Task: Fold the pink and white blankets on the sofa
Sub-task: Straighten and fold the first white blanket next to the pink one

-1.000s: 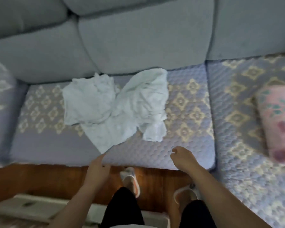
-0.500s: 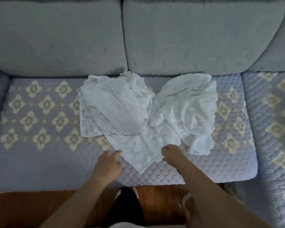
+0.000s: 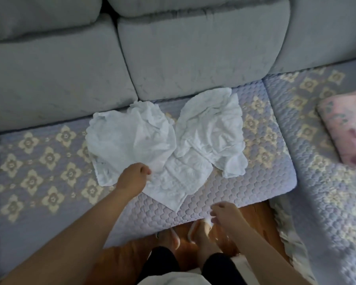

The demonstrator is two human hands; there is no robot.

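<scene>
Pink blanket [image 3: 346, 128] cropped at frame edge

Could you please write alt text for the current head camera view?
A left hand grips a crumpled white blanket on a quilted sofa seat; the right hand hovers empty nearby. A folded pink blanket lies far right.
</scene>
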